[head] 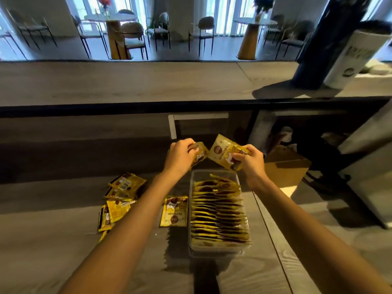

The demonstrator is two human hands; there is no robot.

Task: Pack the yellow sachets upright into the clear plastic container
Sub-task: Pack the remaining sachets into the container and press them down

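Grey wood-grain counter filled the lower half of the frame. A raised bar ledge ran across the middle, and beyond it, along the top, lay a café room of round tables and dark-framed chairs.

Your clear rectangular plastic container sat on the counter just right of centre in the lower frame. A tight row of yellow sachets stood on edge inside it, running from the near wall almost to the far wall, where a little bare floor showed.

You held both hands up above the container's far end. Your left hand had its fingers curled round one yellow foil sachet, which slanted down toward the container. Your right hand pinched a second yellow sachet between thumb and fingers, with its printed face turned to the camera and its top leaning to the left. The two packets came close at their inner corners, but I could not tell whether they touched.

A single yellow sachet lay flat, face up, just beside the container's left wall. Further left, partly behind your left forearm, a loose heap of yellow sachets lay overlapping on the counter.

At the right middle a brown cardboard box stood past the counter's edge. In the upper right a dark post rose from the ledge.
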